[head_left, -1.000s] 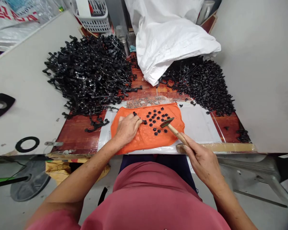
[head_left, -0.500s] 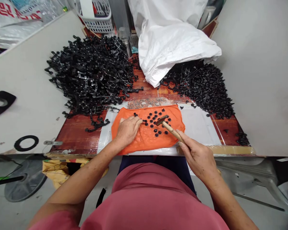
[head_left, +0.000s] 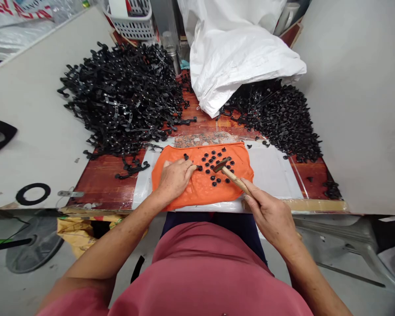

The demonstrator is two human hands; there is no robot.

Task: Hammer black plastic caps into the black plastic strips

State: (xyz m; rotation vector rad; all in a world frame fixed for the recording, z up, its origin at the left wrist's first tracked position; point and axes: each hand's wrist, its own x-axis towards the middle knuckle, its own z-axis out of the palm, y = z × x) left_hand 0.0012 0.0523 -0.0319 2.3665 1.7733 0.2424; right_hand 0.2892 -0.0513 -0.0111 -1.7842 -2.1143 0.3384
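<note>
Hammer (head_left: 233, 177) is over the orange cloth (head_left: 197, 193), its head above the scattered small black round parts (head_left: 214, 184); can't tell from my view if it touches any. My right hand (head_left: 273, 215) has the fingers wrapped round the wooden handle. Left hand (head_left: 174, 179) lies palm down on the cloth, thumb tip right at one black part; can't tell if it's pinched. Cloth sits on a white sheet (head_left: 276, 177) on the red-brown tabletop (head_left: 108, 182). Beyond: big heap of black strip-like parts (head_left: 121, 101) on the left, smaller black heap (head_left: 288, 118) on the right, partly under a white sack (head_left: 240, 61).
</note>
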